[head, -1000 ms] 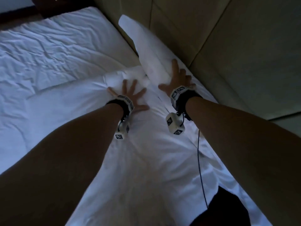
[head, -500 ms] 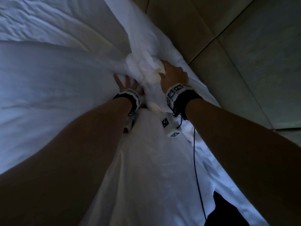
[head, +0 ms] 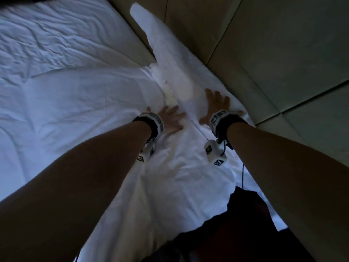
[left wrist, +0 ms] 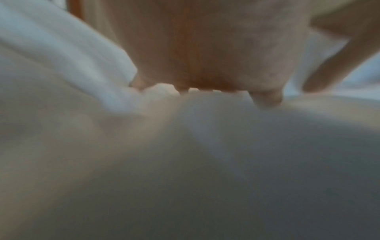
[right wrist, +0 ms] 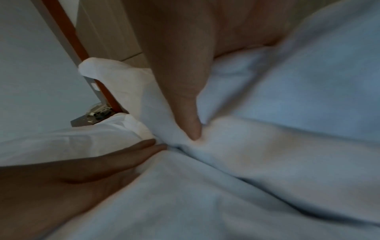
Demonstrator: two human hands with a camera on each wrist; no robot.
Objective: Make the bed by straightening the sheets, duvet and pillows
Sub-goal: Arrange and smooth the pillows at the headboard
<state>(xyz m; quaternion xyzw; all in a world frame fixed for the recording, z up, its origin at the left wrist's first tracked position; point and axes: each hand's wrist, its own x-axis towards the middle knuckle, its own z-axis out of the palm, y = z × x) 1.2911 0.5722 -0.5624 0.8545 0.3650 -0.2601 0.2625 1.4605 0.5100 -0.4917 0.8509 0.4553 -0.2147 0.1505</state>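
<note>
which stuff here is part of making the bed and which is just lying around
Part of the job:
- duvet, pressed flat by the left hand
- pillow, under the right hand
- wrinkled sheet

Just there:
- padded headboard
- small clutter on a dark surface beyond the bed

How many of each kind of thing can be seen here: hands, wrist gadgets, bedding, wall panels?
Hands: 2, the left hand and right hand, both flat on the bedding.
Wrist cameras: 2, left wrist camera, right wrist camera.
Pillows: 1, the pillow leaning against the headboard.
Duvets: 1, white duvet.
Sheets: 1, wrinkled sheet.
Total: 7, besides the headboard.
</note>
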